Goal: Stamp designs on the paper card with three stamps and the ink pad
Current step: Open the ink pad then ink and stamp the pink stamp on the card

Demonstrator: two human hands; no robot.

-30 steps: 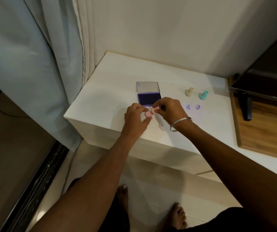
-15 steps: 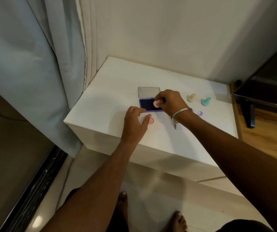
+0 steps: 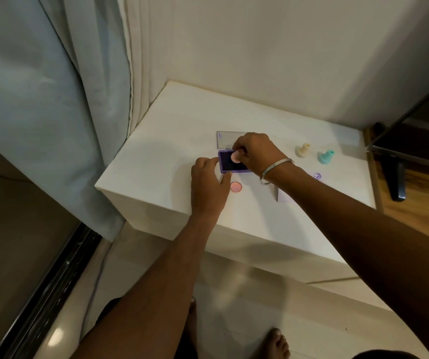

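Fingers of right hand (image 3: 256, 151) pinch pink stamp (image 3: 235, 157) onto ink pad (image 3: 227, 164); left hand (image 3: 208, 180) steadies pad.

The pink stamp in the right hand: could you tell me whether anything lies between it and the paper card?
Nothing visible blocks it. The pink stamp is at the ink pad, held by the right hand. The paper card lies to the right, partly under that forearm.

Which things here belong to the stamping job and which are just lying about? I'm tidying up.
Job: pink stamp in right hand; ink pad, steadied by left hand; pink cap; cream stamp; teal stamp; paper card.

Lying about: curtain; dark stand.
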